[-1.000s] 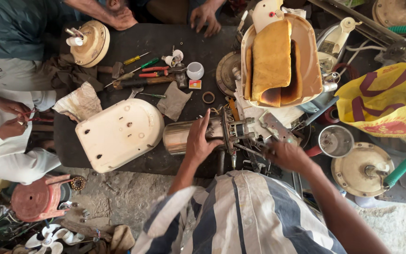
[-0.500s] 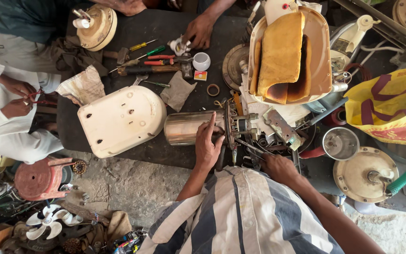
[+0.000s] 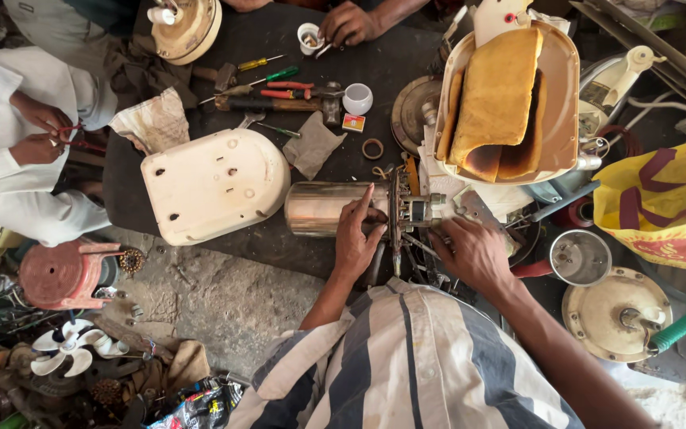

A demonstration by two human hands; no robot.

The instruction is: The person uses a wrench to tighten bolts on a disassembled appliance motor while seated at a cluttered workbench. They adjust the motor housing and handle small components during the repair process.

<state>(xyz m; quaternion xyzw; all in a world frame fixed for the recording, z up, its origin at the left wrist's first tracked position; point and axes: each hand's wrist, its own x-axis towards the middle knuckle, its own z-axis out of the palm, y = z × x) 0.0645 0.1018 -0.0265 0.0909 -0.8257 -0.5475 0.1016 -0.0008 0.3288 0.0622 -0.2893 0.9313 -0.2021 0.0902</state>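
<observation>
- Cluttered repair bench, seen from the head camera: a dark worktop [image 3: 359,48] strewn with tools and parts stands over a rough stone floor [image 3: 224,294], so everything lies within arm's reach of the person in the striped shirt.
- Lying on its side near the bench's front edge is a shiny cylindrical metal motor housing [image 3: 323,208], with an exposed motor core of plates and wires [image 3: 410,213] sticking out of its right end; laid flat like this, the open end faces the working hand.
- Left hand [image 3: 356,237] rests across the joint between housing and core, fingers together and curled over it, index finger stretched along the top, seemingly pinning the piece so it cannot roll.
- Right hand [image 3: 474,253] sits just right of the core, fingers bent down among the wires; whether they pinch anything I cannot tell.
- Just left of the housing lies a cream rounded plastic base cover [image 3: 214,184], underside up, set aside but close by.
- Behind, red- and green-handled screwdrivers [image 3: 283,86] and a small white cup [image 3: 357,98] lie in the middle of the bench, shared with another person's hand [image 3: 349,22] at the far side.
- At left, a white-sleeved person's hands [image 3: 35,131] hold something thin and red.
- At right stand a cream tray with yellow sponge [image 3: 502,103] and a yellow patterned bag [image 3: 664,206].
</observation>
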